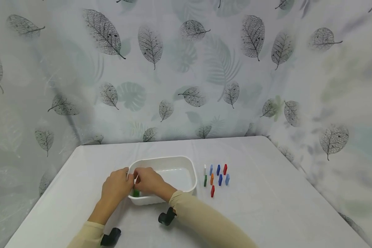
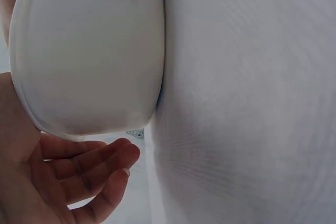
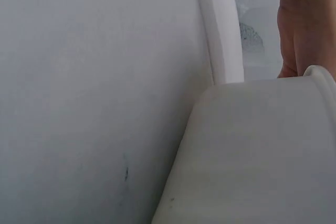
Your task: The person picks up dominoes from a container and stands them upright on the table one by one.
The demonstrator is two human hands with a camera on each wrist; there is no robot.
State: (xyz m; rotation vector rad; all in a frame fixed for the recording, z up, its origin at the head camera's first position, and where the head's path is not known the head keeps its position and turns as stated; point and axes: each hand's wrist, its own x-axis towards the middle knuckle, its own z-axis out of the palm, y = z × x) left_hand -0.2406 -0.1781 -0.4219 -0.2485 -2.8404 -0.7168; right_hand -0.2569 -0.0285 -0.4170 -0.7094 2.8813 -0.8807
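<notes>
A white rectangular basin (image 1: 173, 159) stands on the table in the head view. My left hand (image 1: 115, 185) rests at its left rim, the thumb towards the inside. In the left wrist view several fingers (image 2: 102, 161) are loosely bent beside the outer wall, with nothing visible among them. My right hand (image 1: 149, 181) reaches over the near rim into the left end, its fingers bent close to the left thumb. Whatever may lie between the right fingertips is hidden. Just below them, a green block (image 1: 136, 193) shows inside the basin, partly covered.
Right of the basin, several thin domino-like blocks stand upright in rows, among them a dark green block (image 1: 205, 181), an orange block (image 1: 212, 179) and a red block (image 1: 212, 191). The white-covered table (image 1: 266, 206) meets leaf-patterned curtains (image 1: 186, 69) at its back and sides.
</notes>
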